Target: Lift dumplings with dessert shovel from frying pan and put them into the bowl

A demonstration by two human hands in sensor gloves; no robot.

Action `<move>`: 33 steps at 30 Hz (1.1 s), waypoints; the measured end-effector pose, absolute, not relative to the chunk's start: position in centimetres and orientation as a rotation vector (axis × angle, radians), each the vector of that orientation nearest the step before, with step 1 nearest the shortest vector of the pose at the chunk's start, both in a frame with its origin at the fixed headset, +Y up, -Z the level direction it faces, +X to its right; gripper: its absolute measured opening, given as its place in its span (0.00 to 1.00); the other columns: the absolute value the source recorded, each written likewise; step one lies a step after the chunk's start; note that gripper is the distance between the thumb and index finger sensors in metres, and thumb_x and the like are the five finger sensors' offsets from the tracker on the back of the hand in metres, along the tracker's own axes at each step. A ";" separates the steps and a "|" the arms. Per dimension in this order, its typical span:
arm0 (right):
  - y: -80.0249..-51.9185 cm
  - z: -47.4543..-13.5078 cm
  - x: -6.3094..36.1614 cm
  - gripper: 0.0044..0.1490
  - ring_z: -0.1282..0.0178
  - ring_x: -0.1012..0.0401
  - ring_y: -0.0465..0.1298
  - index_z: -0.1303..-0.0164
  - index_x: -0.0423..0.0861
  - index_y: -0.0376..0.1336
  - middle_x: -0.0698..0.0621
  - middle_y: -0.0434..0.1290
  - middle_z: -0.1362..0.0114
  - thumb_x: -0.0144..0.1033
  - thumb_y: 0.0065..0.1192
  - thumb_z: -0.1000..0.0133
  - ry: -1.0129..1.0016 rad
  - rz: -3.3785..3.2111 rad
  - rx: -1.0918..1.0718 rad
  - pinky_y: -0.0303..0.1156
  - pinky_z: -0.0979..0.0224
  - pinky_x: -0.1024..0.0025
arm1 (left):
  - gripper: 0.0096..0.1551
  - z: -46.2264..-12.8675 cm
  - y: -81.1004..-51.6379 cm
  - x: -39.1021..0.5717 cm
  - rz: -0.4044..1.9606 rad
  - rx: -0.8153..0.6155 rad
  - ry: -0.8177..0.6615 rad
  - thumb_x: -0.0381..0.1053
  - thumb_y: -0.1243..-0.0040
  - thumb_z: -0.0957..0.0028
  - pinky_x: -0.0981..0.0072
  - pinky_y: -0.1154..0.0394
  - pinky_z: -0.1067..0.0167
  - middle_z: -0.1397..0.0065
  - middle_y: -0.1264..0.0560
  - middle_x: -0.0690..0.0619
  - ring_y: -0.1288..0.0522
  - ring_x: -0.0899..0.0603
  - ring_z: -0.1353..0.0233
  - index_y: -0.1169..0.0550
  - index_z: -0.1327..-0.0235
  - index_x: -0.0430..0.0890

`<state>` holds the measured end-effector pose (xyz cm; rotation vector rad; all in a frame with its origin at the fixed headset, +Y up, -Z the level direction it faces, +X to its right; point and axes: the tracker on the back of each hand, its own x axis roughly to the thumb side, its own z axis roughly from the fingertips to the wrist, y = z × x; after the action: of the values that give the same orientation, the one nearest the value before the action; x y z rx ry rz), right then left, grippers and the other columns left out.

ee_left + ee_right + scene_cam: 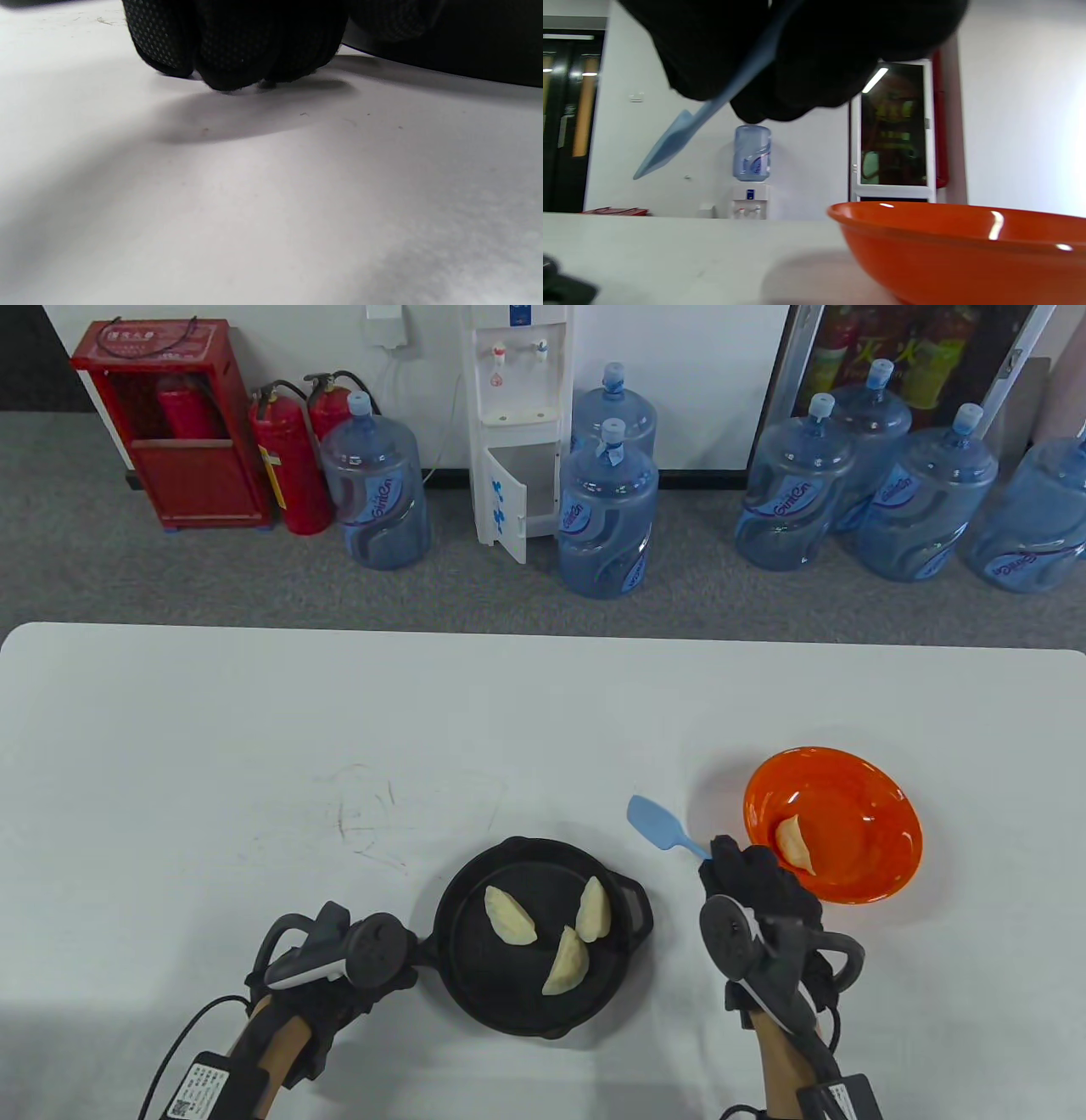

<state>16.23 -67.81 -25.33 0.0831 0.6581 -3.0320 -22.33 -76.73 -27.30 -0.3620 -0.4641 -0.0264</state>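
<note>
Orange bowl [865,780] – one dumpling [795,844] inside | black frying pan [475,984] – three dumplings, near table's front edge | right hand [759,899] grips blue shovel [657,821] | left hand [339,959] curled at pan handle, grip unclear

Light is being reflected off the glossy orange plastic bowl [882,814]; a matt black finish is being shown by the pan [475,976]; the white table [254,712] is looking smooth.
</note>
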 end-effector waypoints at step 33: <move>-71.0 -23.5 7.3 0.24 0.51 0.60 0.81 0.31 0.59 0.72 0.52 0.78 0.33 0.50 0.66 0.37 0.572 -2.853 -0.519 0.79 0.47 0.61 | 0.30 -27.3 -76.7 -22.3 -0.028 -0.362 -0.466 0.61 0.49 0.46 0.48 0.27 0.29 0.44 0.23 0.60 0.19 0.51 0.49 0.30 0.32 0.52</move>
<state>7.31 -71.00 -23.51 -0.5191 0.5719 -2.8526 -22.32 -76.74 -27.31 -0.3625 -0.4660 -0.0276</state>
